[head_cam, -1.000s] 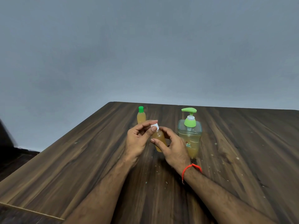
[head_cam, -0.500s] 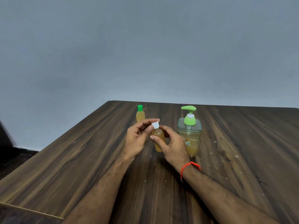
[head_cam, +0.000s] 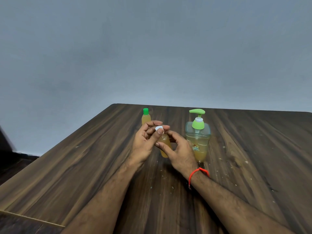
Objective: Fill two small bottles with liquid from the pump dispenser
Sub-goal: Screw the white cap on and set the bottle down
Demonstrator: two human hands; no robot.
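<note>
Right hand (head_cam: 179, 149) grasps light, slick small bottle (head_cam: 164, 146) at mid-body; left hand (head_cam: 145, 141) pinches its white cap (head_cam: 159, 128).

Both forearms bare, no sleeves in frame, visible hair along each. Left hand (head_cam: 143, 142): no rings, no watch, no band at the wrist. Right hand (head_cam: 181, 154): no rings either. Only thing worn is a thin red thread bracelet (head_cam: 199, 172) on the right wrist, looped once, knot with a short loose end hanging at the 7 o'clock side. Fingernails short, unpainted.
</note>
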